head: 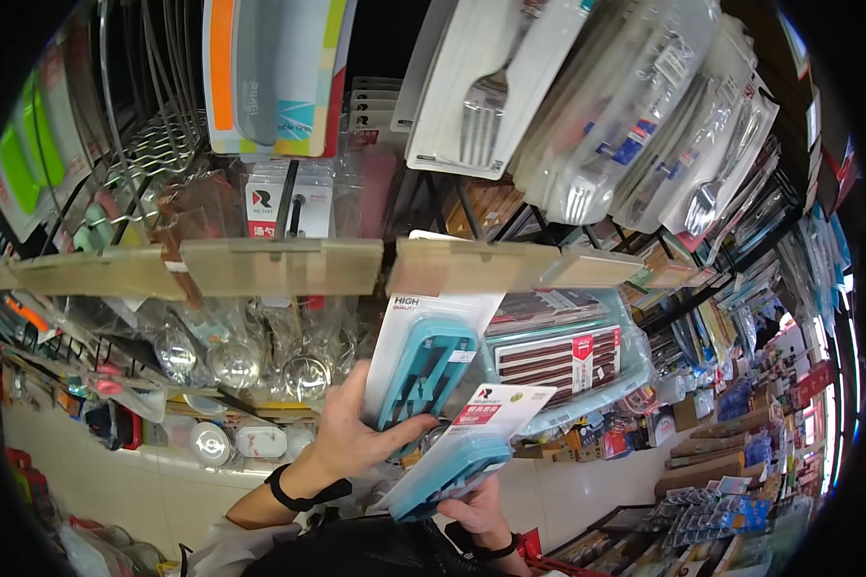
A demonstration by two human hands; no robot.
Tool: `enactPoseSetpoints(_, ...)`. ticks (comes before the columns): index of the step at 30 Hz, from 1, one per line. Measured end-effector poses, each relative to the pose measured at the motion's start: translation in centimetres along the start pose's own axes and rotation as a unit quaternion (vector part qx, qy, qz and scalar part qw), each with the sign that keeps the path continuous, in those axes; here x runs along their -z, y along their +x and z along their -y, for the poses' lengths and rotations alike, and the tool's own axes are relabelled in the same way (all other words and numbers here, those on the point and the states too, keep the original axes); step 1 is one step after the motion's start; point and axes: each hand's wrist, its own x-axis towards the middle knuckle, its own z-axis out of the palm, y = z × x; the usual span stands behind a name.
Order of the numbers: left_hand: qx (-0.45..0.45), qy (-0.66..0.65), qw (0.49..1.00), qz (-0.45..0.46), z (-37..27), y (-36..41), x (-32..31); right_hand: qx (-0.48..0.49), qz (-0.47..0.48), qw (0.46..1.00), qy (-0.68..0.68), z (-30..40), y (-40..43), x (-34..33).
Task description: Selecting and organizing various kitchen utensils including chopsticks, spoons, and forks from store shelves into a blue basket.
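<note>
My left hand (364, 425) grips a carded cutlery set in a teal plastic case (426, 368), its thumb across the lower end. The upper part of that card passes behind the pale plastic shelf rail. Lower and nearer my body, my right hand (476, 505) holds a second carded teal case (455, 469) from beneath, tilted, its white and red header card pointing up and right. Both of my wrists wear black bands. Just behind the two packs stands a light-blue plastic basket (639, 360) holding packs of dark brown chopsticks (548, 364).
A plastic label rail (281, 267) crosses in front. Above it hang a carded fork (485, 108), bagged cutlery (620, 137) and a packaged utensil with an orange strip (221, 65). Bagged metal ladles (307, 375) hang at the left. Stacked goods line the right side; tiled floor (570, 483) shows below.
</note>
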Motion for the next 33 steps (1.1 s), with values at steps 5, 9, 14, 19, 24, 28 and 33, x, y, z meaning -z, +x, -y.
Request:
enactPoseSetpoints(5, -0.034, 0.033, 0.998, -0.033, 0.4, 2.1, 1.0, 0.025, -0.022, 0.999, -0.011, -0.6, 2.4, -1.7)
enactPoseSetpoints(9, -0.012, -0.033, 0.998, -0.05, 3.1, 5.3, 1.1, -0.013, -0.053, 0.998, 0.021, -0.1, 4.4, -2.2)
enactPoseSetpoints(14, -0.045, -0.063, 0.992, -0.104, 9.0, 7.4, 0.2, 0.104, -0.069, 0.991, -0.052, 2.2, 9.8, -6.1)
enactPoseSetpoints(19, -0.073, 0.069, 0.994, -0.051, 8.9, 4.2, 1.3, 0.226, -0.118, 0.96, -0.12, 2.8, 14.1, -7.4)
enactPoseSetpoints(24, -0.071, 0.074, 0.994, -0.026, 10.2, -0.6, 3.3, 0.204, -0.111, 0.967, -0.104, 3.2, 16.6, -6.9)
enactPoseSetpoints(28, -0.035, 0.027, 0.998, 0.051, 10.3, -2.6, 5.4, 0.237, -0.102, 0.964, -0.07, 2.7, 17.2, -7.0)
enactPoseSetpoints(33, -0.049, 0.007, 0.994, 0.102, 10.2, -3.8, 5.3, 0.231, -0.12, 0.958, -0.121, 3.0, 17.9, -8.3)
